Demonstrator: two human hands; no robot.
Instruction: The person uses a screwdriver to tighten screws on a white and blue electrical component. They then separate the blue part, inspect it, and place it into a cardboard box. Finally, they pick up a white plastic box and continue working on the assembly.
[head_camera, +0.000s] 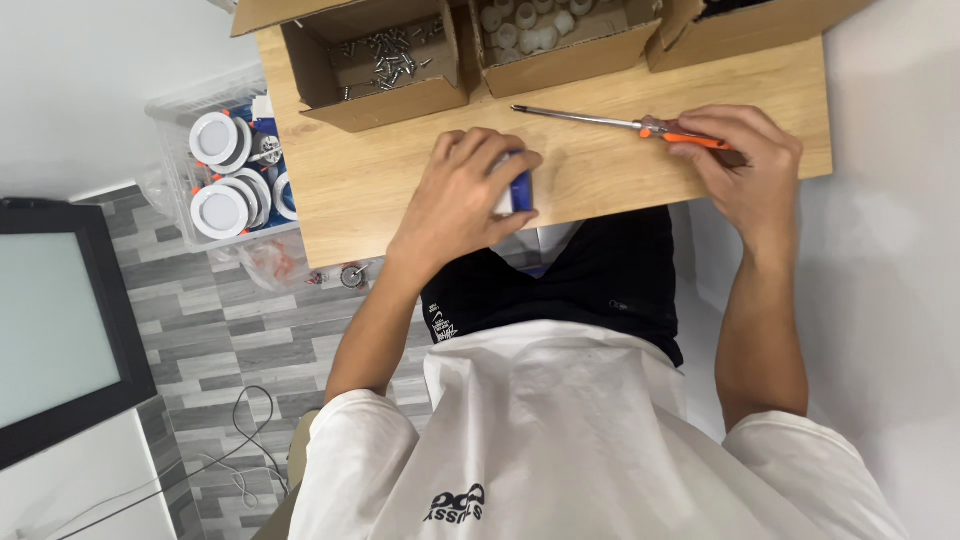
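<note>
The left hand (462, 195) was closed over a small blue-and-white part (517, 190), fingers curled across its top so that only one end showed. The grip pinned the part against the bench (330, 190), near its front edge and just ahead of the person's lap, which appeared to keep it steady and within close reach.

The right hand (742, 160) was wrapped around the orange handle of a screwdriver (620, 124). The steel shaft lay low and nearly flat over the bench, tip pointing left toward the boxes and well apart from the held part. Whether the shaft touched the wood could not be told.

Three open cardboard boxes stood along the far edge of the bench. The left box (385, 100) held loose metal screws, the middle box (560, 65) held small white cylindrical pieces, and the right box (700, 45) showed only dark contents. Their open tops faced the person, so that stock sat in a row within arm's reach.

Beside the bench, on the floor to the left, a clear plastic bin (175, 150) held round white light fittings (217, 210), stacked on edge.
</note>
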